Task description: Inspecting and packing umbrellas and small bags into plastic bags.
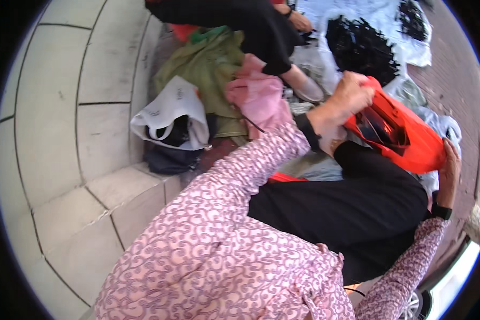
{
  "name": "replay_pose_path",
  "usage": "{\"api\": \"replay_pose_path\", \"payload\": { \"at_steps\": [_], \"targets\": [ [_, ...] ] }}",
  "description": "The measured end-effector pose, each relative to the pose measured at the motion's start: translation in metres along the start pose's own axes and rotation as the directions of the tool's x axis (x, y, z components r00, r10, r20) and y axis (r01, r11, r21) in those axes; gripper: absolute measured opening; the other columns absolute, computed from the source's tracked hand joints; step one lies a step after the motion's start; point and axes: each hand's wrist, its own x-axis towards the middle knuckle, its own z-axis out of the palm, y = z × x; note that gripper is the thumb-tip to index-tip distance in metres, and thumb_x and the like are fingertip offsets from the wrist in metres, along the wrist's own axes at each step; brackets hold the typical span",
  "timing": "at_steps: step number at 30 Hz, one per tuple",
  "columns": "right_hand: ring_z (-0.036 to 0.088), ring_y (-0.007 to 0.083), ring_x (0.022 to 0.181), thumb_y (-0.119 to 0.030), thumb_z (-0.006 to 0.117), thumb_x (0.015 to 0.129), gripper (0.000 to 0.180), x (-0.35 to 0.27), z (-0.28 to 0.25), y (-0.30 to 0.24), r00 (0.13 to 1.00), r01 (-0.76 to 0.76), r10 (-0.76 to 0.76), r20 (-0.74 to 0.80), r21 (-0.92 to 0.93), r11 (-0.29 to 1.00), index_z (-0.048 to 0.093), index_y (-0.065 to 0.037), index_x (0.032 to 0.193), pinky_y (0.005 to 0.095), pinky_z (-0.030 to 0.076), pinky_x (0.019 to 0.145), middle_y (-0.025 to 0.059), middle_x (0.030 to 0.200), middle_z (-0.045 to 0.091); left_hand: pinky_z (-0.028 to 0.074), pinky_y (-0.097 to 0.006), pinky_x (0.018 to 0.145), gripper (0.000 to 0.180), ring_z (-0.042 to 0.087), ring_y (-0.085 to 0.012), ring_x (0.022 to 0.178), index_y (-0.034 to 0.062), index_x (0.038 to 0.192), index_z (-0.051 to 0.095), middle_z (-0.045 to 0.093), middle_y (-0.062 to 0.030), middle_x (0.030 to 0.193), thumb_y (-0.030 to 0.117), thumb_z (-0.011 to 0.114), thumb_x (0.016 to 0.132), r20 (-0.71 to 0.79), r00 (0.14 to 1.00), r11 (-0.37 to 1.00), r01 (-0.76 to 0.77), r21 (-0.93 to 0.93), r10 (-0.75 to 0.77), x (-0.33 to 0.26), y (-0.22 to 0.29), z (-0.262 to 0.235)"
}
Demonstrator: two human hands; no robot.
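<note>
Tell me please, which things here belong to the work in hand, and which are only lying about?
In the work:
- red bag, gripped by the left hand, right hand against its end
- dark contents inside

Seemingly lying about:
- white bag
- green cloth
- pink cloth
- black pieces, perhaps related

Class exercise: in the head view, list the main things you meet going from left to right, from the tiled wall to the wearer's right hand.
Tiled wall, white bag, pink cloth, left hand, red bag, right hand.
</note>
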Motion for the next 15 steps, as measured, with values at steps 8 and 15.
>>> {"api": "replay_pose_path", "payload": {
  "at_steps": [8,15],
  "targets": [
    [0.063,0.0160,0.097,-0.010,0.063,0.090,0.024,0.004,0.039,0.018,0.994,-0.037,0.037,0.105,-0.010,0.999,0.064,0.003,0.110,0.0273,0.048,0.089,0.0084,0.104,0.066,0.050,-0.033,0.075,0.029,0.063,-0.0225,0.083,-0.0012,0.103,0.067,0.064,-0.0140,0.093,0.020,0.062,0.084,-0.350,0.918,0.773,0.081,0.629,0.188,-0.072,-0.044,-0.089],
    [0.063,0.0155,0.096,-0.014,0.063,0.091,0.026,0.002,0.049,0.012,0.993,-0.059,0.064,0.104,-0.042,0.997,0.063,0.003,0.111,0.0263,0.050,0.086,0.0084,0.105,0.067,0.044,-0.049,0.090,0.057,0.051,-0.0340,0.111,0.0089,0.126,0.051,0.048,-0.0167,0.123,0.015,0.069,0.073,-0.018,0.977,0.237,-0.034,0.971,0.214,-0.098,-0.105,-0.171]
  ]
}}
